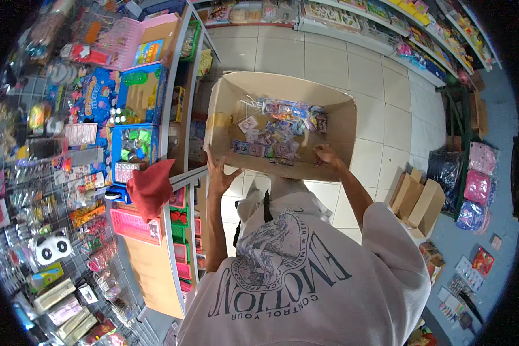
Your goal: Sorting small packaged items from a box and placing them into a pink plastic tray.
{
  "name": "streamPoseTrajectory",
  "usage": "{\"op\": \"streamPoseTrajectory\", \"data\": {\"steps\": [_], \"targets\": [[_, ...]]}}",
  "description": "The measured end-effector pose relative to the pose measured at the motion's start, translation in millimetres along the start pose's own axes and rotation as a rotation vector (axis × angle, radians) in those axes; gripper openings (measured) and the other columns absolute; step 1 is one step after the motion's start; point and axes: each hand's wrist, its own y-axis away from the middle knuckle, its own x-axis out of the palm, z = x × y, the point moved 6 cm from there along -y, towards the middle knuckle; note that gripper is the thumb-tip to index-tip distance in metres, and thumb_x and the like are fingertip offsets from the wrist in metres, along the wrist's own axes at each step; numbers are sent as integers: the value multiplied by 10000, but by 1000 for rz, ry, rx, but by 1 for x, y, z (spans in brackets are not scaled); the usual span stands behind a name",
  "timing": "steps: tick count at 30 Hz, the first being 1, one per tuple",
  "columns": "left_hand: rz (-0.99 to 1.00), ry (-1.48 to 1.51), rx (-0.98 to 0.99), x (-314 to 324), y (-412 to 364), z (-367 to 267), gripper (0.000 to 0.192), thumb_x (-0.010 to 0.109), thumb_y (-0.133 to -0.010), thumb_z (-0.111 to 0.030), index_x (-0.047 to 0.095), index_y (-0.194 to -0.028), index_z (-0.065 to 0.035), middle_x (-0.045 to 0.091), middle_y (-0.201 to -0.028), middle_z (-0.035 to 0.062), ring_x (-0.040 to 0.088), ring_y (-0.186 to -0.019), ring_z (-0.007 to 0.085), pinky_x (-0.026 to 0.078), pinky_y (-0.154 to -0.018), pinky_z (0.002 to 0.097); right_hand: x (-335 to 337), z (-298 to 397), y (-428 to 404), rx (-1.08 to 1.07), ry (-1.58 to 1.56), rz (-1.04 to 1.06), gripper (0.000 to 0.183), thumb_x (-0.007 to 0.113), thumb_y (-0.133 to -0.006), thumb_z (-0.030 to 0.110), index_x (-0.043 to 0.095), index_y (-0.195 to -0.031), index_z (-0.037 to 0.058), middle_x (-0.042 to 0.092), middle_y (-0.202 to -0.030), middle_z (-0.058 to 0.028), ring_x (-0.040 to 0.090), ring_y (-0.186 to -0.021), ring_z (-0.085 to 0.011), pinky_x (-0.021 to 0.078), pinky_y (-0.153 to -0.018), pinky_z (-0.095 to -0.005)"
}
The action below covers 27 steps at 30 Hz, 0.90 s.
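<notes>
An open cardboard box (281, 84) stands before me, with small packets in bright printed wrappers (281, 134) heaped loosely on its bottom. My left hand (219, 175) is at the box's near left corner, its fingers along the outer wall and its thumb spread below the near edge. Inside the box, near the right end of its near wall, is my right hand (327, 155) with curled fingers. A small dark reddish item shows beside those fingertips; whether they grip it is unclear. White wire (251, 104) lies at the back left of the packets.
On my left runs a shelf unit (155, 268) with blue trays (134, 125), a pink basket (134, 225) and a red cloth (151, 188). Goods hang on a wire grid (82, 173) beyond. Cut cardboard (415, 203) and a green metal rack (460, 181) stand right.
</notes>
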Motion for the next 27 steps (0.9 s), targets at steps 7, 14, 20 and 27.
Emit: {"op": "streamPoseTrajectory", "data": {"steps": [7, 14, 20, 27], "targets": [[22, -46, -120, 3, -13, 1, 665, 872, -577, -252, 595, -1178, -185, 23, -1499, 246, 214, -1346, 448, 327, -1051, 499, 24, -102, -67, 235, 117, 105, 331, 556, -853, 143, 539, -1131, -36, 636, -897, -147, 640, -756, -233, 552, -619, -348], [66, 8, -196, 13, -21, 8, 587, 863, -594, -244, 618, -1127, -218, -5, -1505, 236, 192, -1354, 459, 337, -1037, 526, 82, -78, -106, 247, -11, 32, 438, 615, -813, 209, 515, -1154, -47, 615, -972, -171, 626, -834, -277, 535, -691, -386], [112, -24, -234, 17, -16, 16, 673, 861, -586, -164, 581, -1197, -189, -44, -1507, 220, 188, -1368, 409, 327, -1071, 470, 108, -41, -145, 236, 66, -142, 547, 675, -776, 279, 496, -1168, -58, 597, -1038, -193, 613, -888, -313, 518, -752, -419], [104, -49, -295, 12, -19, 14, 618, 864, -583, -240, 606, -1144, -219, 10, -1501, 233, 193, -1358, 438, 357, -1051, 473, 126, -33, -168, 295, 162, -137, 682, 746, -733, 362, 474, -1185, -71, 575, -1116, -219, 596, -951, -356, 498, -822, -458]]}}
